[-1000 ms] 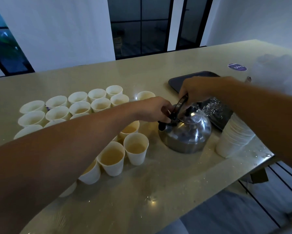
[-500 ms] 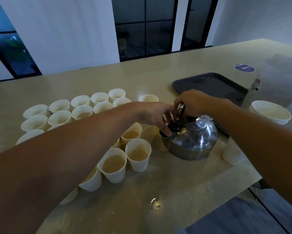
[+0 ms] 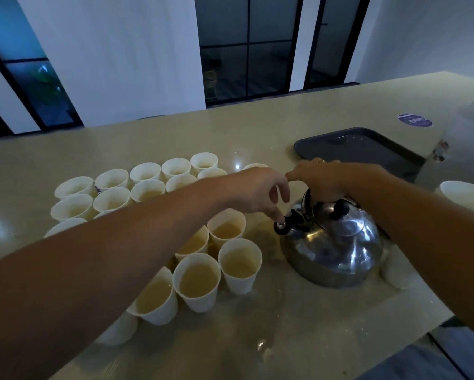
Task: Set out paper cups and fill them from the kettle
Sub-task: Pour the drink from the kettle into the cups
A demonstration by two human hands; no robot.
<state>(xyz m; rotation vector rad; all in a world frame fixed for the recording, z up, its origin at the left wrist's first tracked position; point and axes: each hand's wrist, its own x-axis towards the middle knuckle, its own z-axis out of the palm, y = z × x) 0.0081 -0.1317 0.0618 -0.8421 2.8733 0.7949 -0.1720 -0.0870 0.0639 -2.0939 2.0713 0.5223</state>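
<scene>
Since the earlier frame the left hand (image 3: 260, 192) is lifting off the spout, only a curled fingertip touching its black cap, while the right hand (image 3: 322, 178) is keeping its grip clenched on the handle of the rounded shiny steel kettle (image 3: 331, 248), standing on the glossy beige surface (image 3: 298, 325), spout pointing left toward the white paper cups (image 3: 197, 281).
</scene>
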